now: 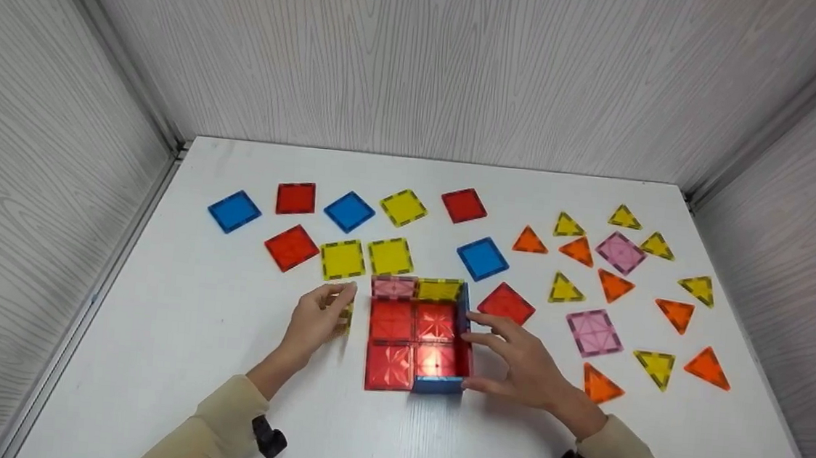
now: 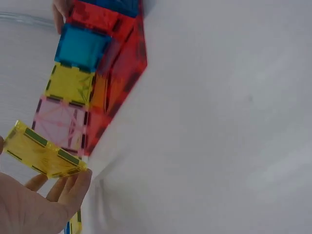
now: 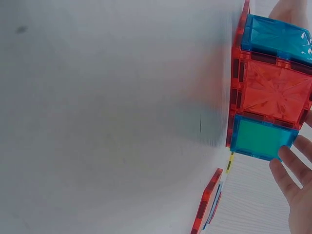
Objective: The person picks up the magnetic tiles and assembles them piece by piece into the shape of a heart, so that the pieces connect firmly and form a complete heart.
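Observation:
My left hand [image 1: 313, 320] pinches a yellow square magnetic tile [image 2: 44, 150] between thumb and fingers, just left of the tile structure. That structure has a flat base of several red square tiles [image 1: 392, 322]. Upright along its back edge stand a pink tile [image 1: 394, 287] and a yellow tile [image 1: 439, 290]. Blue and red tiles form the right wall, and a blue tile [image 1: 439, 385] stands at the front right. My right hand [image 1: 525, 362] touches the right wall with spread fingers, its thumb by the front corner. The base's left side has no wall.
Loose blue, red and yellow squares [image 1: 390, 256] lie behind the structure. A red square [image 1: 507, 304] lies close to the right hand. Farther right are scattered orange triangles [image 1: 615, 286], yellow triangles [image 1: 655, 368] and pink squares [image 1: 594, 332]. Pale panels [image 1: 421, 62] border the white table.

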### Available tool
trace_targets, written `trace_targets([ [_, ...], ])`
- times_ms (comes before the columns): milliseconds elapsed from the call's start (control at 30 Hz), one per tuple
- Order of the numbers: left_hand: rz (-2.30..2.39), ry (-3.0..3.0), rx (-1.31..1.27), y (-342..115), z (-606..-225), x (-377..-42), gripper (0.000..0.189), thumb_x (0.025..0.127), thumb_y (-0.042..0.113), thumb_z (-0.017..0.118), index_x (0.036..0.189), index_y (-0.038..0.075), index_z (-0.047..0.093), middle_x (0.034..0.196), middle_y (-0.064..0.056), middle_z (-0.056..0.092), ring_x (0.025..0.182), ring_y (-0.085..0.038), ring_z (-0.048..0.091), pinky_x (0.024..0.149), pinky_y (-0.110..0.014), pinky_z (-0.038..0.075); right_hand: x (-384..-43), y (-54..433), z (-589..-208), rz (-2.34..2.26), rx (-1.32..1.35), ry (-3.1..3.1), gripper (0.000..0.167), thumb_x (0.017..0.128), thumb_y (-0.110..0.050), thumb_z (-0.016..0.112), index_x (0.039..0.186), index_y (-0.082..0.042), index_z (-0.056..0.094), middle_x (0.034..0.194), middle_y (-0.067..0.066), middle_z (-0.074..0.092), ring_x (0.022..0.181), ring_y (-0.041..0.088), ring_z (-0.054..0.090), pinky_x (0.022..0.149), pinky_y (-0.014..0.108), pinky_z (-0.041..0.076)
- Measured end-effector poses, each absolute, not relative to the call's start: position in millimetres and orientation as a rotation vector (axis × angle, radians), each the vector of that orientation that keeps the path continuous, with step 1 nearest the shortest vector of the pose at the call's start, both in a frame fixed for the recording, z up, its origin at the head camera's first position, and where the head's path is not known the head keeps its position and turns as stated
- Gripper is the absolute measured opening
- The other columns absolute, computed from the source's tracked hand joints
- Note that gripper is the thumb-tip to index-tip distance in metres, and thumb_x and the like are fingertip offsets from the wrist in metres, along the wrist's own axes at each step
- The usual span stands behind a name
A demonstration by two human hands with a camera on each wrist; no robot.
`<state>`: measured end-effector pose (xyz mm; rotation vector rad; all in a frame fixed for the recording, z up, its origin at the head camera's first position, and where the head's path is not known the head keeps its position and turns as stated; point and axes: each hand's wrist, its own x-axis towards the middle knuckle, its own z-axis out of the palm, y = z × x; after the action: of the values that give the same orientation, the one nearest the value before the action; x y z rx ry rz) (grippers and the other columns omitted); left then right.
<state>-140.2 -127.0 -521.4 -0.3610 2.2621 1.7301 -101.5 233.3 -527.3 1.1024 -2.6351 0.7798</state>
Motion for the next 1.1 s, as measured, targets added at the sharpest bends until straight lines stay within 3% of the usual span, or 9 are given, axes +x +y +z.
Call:
trace_targets([
  [200, 1.786, 2.116, -0.376, -110.7, -521.6, -142.4, 0.063, 0.102, 0.061, 0.059, 0.141, 0.012, 0.063, 0.123, -0.014, 0.067, 0.098, -0.022, 0.07, 0.082, -0.026, 0.061, -101.9, 232.6, -527.0, 0.763, 1.104, -2.625, 0.064, 0.085, -0.054, 0.085, 0.137, -0.021, 0.069, 0.155, 0.009, 0.058, 0.14, 0.023, 0.057, 0.103, 0.049, 0.06],
  [467, 1.729, 2.149, -0.392, -103.8, -522.9, -146.3, 0.065, 0.102, 0.061, 0.059, 0.138, 0.007, 0.065, 0.128, -0.014, 0.071, 0.105, -0.021, 0.064, 0.073, -0.023, 0.057, -101.7, 231.0, -526.9, 0.732, 1.11, -2.606, 0.064, 0.085, -0.054, 0.085, 0.135, -0.017, 0.07, 0.154, 0.009, 0.059, 0.139, 0.025, 0.058, 0.103, 0.05, 0.059],
  [667, 1.738, 2.165, -0.38, -102.1, -525.3, -149.1, 0.062, 0.103, 0.058, 0.061, 0.137, 0.006, 0.066, 0.126, -0.014, 0.072, 0.103, -0.019, 0.067, 0.082, -0.027, 0.064, -100.8, 232.1, -528.7, 0.742, 1.1, -2.61, 0.064, 0.085, -0.054, 0.084, 0.135, -0.017, 0.07, 0.154, 0.009, 0.059, 0.139, 0.024, 0.057, 0.102, 0.05, 0.06],
  [1100, 1.703, 2.27, -0.298, -111.8, -525.2, -153.0, 0.05, 0.105, 0.05, 0.061, 0.135, 0.012, 0.069, 0.124, -0.01, 0.07, 0.106, -0.021, 0.065, 0.084, -0.025, 0.061, -100.5, 232.5, -529.4, 0.748, 1.102, -2.608, 0.063, 0.085, -0.053, 0.085, 0.136, -0.019, 0.07, 0.155, 0.007, 0.058, 0.139, 0.024, 0.057, 0.102, 0.049, 0.06],
])
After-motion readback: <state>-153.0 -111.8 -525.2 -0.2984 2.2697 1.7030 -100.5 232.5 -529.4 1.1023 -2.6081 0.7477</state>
